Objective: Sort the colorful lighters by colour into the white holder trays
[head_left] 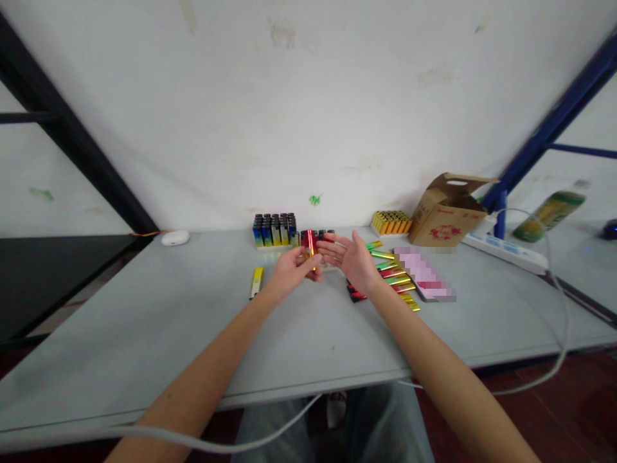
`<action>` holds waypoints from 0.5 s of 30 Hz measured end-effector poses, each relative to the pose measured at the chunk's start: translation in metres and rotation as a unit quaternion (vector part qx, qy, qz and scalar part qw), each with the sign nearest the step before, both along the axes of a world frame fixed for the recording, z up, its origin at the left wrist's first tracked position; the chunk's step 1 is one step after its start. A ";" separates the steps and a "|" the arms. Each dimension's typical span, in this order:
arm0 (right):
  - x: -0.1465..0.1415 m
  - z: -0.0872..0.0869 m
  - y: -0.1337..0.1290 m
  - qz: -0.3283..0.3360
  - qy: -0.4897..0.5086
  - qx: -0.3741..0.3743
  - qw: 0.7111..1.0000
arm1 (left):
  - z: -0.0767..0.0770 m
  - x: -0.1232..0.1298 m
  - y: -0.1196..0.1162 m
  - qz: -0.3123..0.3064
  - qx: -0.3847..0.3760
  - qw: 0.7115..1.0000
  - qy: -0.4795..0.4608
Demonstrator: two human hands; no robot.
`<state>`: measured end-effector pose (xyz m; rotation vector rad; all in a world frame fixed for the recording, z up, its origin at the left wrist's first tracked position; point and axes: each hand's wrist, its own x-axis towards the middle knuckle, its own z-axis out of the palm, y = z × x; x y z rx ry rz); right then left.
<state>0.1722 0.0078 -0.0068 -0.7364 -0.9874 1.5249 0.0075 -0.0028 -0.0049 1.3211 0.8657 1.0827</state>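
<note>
My left hand point(292, 270) is closed around a shiny red-and-gold lighter point(310, 240), which stands roughly upright in its fingers. Close by on the right, my right hand point(354, 262) is held with its fingers stretched out and nothing in them. Beneath and beyond that hand lies a loose row of red, green and gold lighters point(398, 281), partly covered by it. Behind my hands, a tray of red lighters with dark tops point(329, 235) is mostly hidden. One yellow lighter point(257, 281) lies alone left of my left hand.
Blue-and-yellow lighters point(274, 230) stand in a block near the wall, with yellow-orange ones point(391, 222) farther right. An open cardboard box point(443, 215), a pixelated pink item point(424, 273), a power strip point(506, 252) and a bottle point(549, 211) occupy the right. A white case point(175, 238) lies left.
</note>
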 end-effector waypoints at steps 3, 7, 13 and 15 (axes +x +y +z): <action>0.002 0.002 -0.001 0.032 0.017 -0.031 0.999 | 0.002 -0.003 0.000 -0.023 -0.032 0.997 -0.061; 0.001 0.003 -0.002 0.047 0.012 -0.047 0.998 | 0.006 -0.005 -0.001 -0.048 -0.084 0.987 -0.132; 0.001 0.003 -0.002 0.042 0.008 -0.046 0.998 | 0.012 -0.005 -0.001 -0.008 -0.151 0.965 -0.213; 0.002 0.003 -0.002 0.036 0.010 -0.050 0.998 | 0.013 -0.006 0.001 0.014 -0.164 0.958 -0.234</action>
